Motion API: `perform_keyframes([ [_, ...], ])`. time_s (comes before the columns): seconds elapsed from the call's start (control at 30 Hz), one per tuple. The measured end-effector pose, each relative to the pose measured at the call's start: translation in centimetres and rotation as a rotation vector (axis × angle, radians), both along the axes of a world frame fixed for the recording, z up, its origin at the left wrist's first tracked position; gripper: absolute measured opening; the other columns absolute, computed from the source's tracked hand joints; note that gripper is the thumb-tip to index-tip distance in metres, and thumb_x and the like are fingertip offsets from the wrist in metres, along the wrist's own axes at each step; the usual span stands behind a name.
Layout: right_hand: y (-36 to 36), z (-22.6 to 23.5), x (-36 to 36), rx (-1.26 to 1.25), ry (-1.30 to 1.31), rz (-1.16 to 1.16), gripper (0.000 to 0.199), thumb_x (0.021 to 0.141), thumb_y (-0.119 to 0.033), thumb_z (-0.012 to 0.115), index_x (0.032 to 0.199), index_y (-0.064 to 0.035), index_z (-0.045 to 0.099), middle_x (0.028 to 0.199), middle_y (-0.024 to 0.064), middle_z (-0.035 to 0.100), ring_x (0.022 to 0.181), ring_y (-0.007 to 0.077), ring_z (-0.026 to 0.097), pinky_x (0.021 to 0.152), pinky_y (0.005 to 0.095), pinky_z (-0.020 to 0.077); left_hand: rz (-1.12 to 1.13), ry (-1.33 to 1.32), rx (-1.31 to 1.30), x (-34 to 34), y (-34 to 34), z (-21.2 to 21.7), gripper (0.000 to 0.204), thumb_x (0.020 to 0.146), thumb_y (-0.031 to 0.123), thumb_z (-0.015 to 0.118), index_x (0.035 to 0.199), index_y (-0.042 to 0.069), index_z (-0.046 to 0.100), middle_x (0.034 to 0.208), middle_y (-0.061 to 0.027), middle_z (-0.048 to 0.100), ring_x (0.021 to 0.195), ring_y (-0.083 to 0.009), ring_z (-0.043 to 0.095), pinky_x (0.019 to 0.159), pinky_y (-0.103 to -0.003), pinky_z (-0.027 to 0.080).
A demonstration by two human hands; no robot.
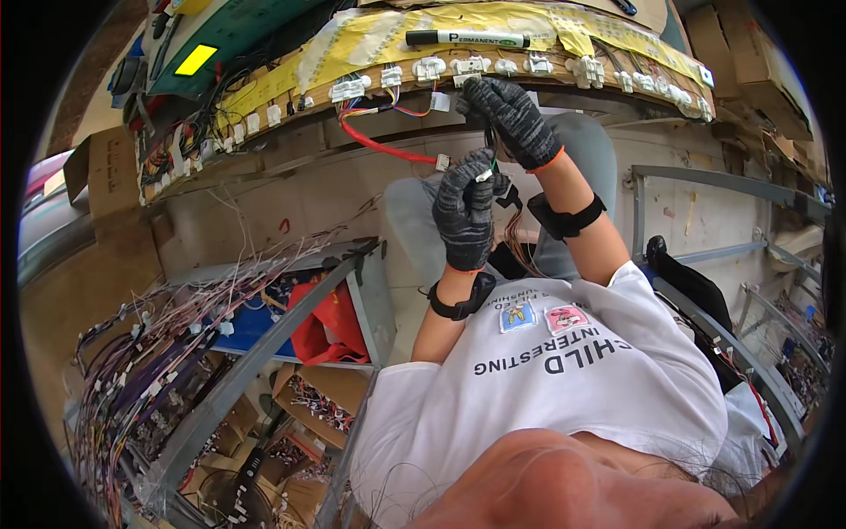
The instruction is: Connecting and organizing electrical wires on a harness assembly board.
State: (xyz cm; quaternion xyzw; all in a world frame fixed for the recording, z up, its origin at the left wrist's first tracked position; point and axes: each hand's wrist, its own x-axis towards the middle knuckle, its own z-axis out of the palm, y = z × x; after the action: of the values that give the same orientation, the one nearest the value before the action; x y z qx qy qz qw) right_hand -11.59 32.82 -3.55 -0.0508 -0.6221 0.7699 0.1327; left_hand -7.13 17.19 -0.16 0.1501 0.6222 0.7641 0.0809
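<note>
Both hands wear dark grey knit gloves with orange cuffs. My left hand (pixel 464 216) is closed around a wire harness, and a small white connector (pixel 484 176) shows at its fingertips. Farther off and to the right, my right hand (pixel 518 122) pinches the dark wires (pixel 491 139) of this harness. Its fingertips are at the board's front edge, just below a white connector socket (pixel 471 66). The exact grip there is hidden by the glove. Left of my hands, a red-sleeved cable (pixel 379 145) hangs from the board and ends in a white plug (pixel 442 162).
The yellow-taped wooden board (pixel 352 44) carries a row of white sockets and a black-and-white marker (pixel 467 39). A green device (pixel 211 53) with a lit yellow screen stands far left. Bundled wires (pixel 141 406) hang over a metal rack (pixel 264 353) at left; a metal frame (pixel 705 181) stands right.
</note>
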Motion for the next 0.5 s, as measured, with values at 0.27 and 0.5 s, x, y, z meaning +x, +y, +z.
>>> perform_keyframes([
  [0.27,0.2,1.0,0.4,-0.365,-0.070,0.029,0.028,0.093,-0.015,0.054,0.115,0.0018,0.056,0.104,0.0092,0.063,0.098,0.0176,0.061,0.087,0.0300,0.0493,0.018,-0.109,0.163,-1.7,1.1,0.2,0.011,0.091,0.009,0.056,0.098,0.001,0.056,0.094,-0.0088,0.063,0.080,-0.0131,0.059,0.072,-0.028,0.049],
  [0.5,-0.6,2.2,0.6,-0.275,-0.107,-0.020,0.027,0.094,-0.018,0.051,0.113,0.0014,0.057,0.099,0.0077,0.063,0.083,0.0140,0.062,0.073,0.0274,0.0495,-0.029,-0.172,0.142,-2.1,1.4,0.2,0.009,0.088,0.007,0.060,0.094,0.001,0.060,0.087,-0.0060,0.063,0.076,-0.0125,0.058,0.070,-0.026,0.047],
])
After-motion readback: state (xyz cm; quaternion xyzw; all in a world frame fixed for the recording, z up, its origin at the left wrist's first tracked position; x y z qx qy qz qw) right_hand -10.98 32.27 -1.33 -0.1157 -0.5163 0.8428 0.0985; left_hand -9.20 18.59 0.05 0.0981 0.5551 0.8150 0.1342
